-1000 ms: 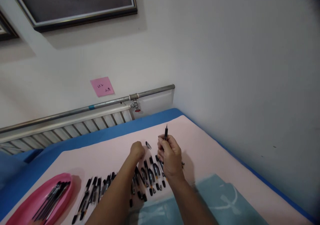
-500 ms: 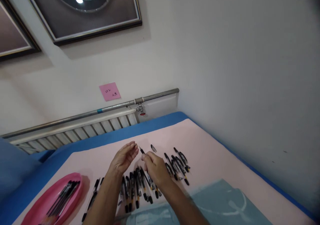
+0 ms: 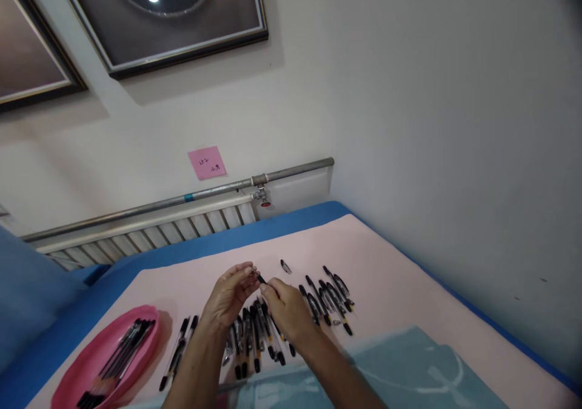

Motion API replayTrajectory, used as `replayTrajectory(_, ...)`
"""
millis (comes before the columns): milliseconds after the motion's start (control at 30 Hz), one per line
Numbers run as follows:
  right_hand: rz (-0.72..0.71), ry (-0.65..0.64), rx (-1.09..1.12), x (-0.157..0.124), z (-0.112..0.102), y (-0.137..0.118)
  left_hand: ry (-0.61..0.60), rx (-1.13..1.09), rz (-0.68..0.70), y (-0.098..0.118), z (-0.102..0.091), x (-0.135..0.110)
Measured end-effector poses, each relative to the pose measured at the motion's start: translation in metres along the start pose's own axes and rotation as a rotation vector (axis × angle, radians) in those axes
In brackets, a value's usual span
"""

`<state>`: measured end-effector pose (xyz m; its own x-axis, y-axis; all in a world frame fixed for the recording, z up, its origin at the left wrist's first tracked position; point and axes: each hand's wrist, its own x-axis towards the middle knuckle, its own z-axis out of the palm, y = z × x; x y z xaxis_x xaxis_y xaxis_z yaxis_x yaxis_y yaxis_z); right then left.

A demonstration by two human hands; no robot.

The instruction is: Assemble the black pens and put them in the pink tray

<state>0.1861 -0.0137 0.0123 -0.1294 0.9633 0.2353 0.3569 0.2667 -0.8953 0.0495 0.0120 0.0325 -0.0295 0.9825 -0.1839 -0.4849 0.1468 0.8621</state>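
My right hand (image 3: 285,307) is closed round a pen (image 3: 260,279), whose black end points up and left out of my fingers. At that end the thumb and fingertips of my left hand (image 3: 233,294) pinch a small shiny pen part (image 3: 254,270), too small to make out well. Below my hands lies a row of black-capped clear pens (image 3: 248,339), partly hidden by my right hand and wrist. More pens and loose caps (image 3: 328,297) form a second group to the right. A single cap (image 3: 285,266) lies apart, beyond my right hand.
A pink tray (image 3: 154,336) with a bundle of pens (image 3: 120,357) stands at the left. Several pens (image 3: 175,354) lie beside my left forearm. A teal cloth (image 3: 400,366) covers the near edge of the pink tabletop (image 3: 386,275). Walls and a radiator (image 3: 154,236) border the table.
My left fingertips, earlier apart from the pen's end with the small part in them, now meet it. The whole view has shifted slightly.
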Motion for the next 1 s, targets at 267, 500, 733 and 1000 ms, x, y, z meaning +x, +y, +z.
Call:
replayTrajectory(267,-0.010,0.006,-0.089,0.001,0.003,0.003,0.029,0.010,0.042,-0.001,-0.003,-0.001)
replayTrajectory(500,-0.040,0.005,-0.131,-0.001,0.004,0.003,0.008,0.005,0.051,-0.003,-0.006,-0.001)
replayTrajectory(733,-0.036,-0.012,-0.272,-0.003,0.005,0.003,0.013,0.090,0.092,-0.009,-0.007,-0.004)
replayTrajectory(1000,-0.069,-0.015,-0.461,-0.006,0.008,0.003,-0.015,0.038,0.055,-0.018,-0.004,-0.007)
